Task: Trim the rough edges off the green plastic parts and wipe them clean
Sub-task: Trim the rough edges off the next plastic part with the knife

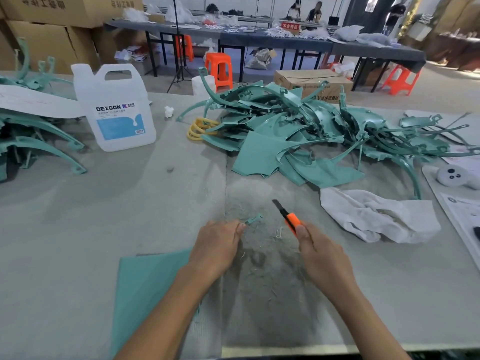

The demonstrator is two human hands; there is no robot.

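My left hand (218,245) grips one end of a flat green plastic part (148,284) that lies on the table under my left forearm; its small notched tip (254,219) sticks out past my fingers. My right hand (320,252) holds an orange utility knife (287,215) with the blade out, pointing up and left, a short way right of that tip and apart from it. Plastic shavings (259,245) lie between my hands. A crumpled white cloth (376,216) rests to the right of the knife.
A big pile of green parts (298,131) fills the table's far right; another stack (31,136) sits far left. A white DEXCON jug (117,107) stands left of centre. Yellow rings (200,128), a white plush toy (457,176) and papers (465,216) lie around.
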